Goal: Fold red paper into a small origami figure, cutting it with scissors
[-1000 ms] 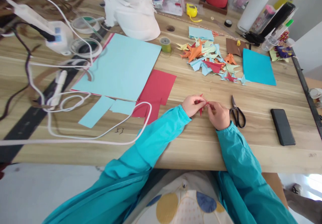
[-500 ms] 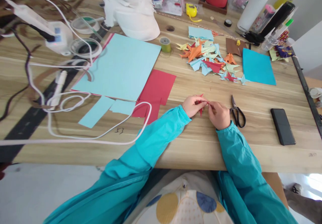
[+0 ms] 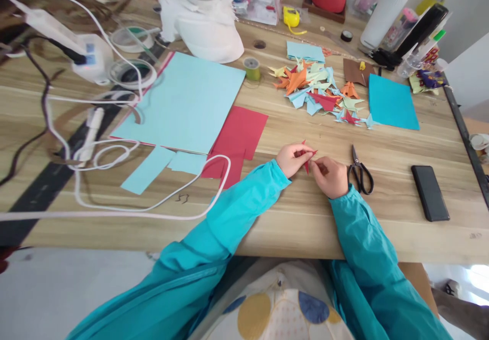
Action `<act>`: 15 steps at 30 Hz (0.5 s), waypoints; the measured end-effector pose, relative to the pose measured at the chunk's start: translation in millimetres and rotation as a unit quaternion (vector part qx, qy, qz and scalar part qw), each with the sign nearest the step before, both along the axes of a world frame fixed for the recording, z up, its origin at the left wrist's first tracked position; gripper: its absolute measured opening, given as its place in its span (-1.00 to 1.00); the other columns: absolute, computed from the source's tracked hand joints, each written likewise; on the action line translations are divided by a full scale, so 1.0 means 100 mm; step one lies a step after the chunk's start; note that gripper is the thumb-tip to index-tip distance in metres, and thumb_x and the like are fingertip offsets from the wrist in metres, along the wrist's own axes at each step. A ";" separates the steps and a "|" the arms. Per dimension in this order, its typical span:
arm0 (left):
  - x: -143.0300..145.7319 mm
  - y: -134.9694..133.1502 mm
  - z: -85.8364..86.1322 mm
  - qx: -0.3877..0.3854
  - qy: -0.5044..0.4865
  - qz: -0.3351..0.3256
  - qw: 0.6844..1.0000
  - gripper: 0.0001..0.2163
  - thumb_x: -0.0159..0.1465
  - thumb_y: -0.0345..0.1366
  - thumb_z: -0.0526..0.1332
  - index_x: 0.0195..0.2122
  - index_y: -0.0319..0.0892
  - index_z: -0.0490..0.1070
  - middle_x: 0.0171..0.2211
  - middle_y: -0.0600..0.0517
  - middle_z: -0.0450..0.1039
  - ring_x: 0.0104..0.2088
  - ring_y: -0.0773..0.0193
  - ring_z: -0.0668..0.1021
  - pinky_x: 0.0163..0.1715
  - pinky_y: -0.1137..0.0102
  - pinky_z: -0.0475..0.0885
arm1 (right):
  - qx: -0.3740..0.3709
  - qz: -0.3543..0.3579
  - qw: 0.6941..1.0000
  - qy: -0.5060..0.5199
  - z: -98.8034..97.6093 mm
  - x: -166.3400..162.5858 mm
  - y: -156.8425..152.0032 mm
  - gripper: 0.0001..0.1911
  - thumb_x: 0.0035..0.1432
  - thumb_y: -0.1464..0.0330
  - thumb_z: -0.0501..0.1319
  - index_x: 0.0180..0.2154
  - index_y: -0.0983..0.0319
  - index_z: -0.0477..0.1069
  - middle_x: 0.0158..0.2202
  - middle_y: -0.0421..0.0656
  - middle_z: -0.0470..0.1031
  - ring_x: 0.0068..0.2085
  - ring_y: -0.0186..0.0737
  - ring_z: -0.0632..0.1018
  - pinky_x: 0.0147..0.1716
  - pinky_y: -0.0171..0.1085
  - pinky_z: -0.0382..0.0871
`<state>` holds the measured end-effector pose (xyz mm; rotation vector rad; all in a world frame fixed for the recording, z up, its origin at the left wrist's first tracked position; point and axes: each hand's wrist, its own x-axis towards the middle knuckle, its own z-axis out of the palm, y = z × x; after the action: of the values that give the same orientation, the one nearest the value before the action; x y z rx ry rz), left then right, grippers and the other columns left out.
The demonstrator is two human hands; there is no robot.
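- Left of the red folded paper (image 3: 307, 167), the left hand (image 3: 291, 160) pinches it between thumb and fingers, covering its middle
- Between the hands, the paper shows slender, sharp points: one upward, one rightward, one downward; finer folds are too small to tell
- Just beside the downward point, the right hand (image 3: 330, 176) bunches thumb and fingertips together; whether they grip the paper cannot be told
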<state>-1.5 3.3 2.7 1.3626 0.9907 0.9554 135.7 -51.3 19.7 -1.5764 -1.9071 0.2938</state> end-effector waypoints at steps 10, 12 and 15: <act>0.03 -0.01 0.06 -0.112 -0.135 0.022 0.984 -0.74 -0.04 -0.31 0.34 -0.32 -0.32 0.47 -0.52 0.02 0.49 -0.46 0.28 0.54 -0.37 0.32 0.49 | -0.056 -0.015 0.996 0.074 -0.04 0.02 0.03 -0.81 0.11 0.29 0.13 -0.44 0.24 0.44 -0.58 -0.18 0.47 -0.57 -0.32 0.43 -0.53 -0.35 0.27; 0.02 -0.03 0.09 -0.143 -0.179 0.021 0.973 -0.69 -0.07 -0.29 0.37 -0.30 -0.32 0.47 -0.49 0.02 0.50 -0.45 0.27 0.56 -0.36 0.31 0.50 | -0.075 -0.041 0.984 0.154 -0.05 0.03 0.05 -0.80 0.09 0.26 0.15 -0.45 0.25 0.43 -0.58 -0.18 0.47 -0.56 -0.31 0.44 -0.53 -0.34 0.29; 0.00 -0.03 0.13 -0.163 -0.212 0.012 0.964 -0.66 -0.05 -0.21 0.36 -0.29 -0.32 0.49 -0.39 -0.05 0.53 -0.38 0.22 0.57 -0.38 0.35 0.50 | -0.111 -0.079 0.942 0.308 -0.04 0.05 0.09 -0.77 0.02 0.20 0.21 -0.47 0.25 0.40 -0.61 -0.20 0.46 -0.58 -0.32 0.44 -0.57 -0.35 0.29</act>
<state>-1.9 -0.1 15.5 0.8277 0.7919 0.9985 141.0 -41.9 15.9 -1.5290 -1.2879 0.8477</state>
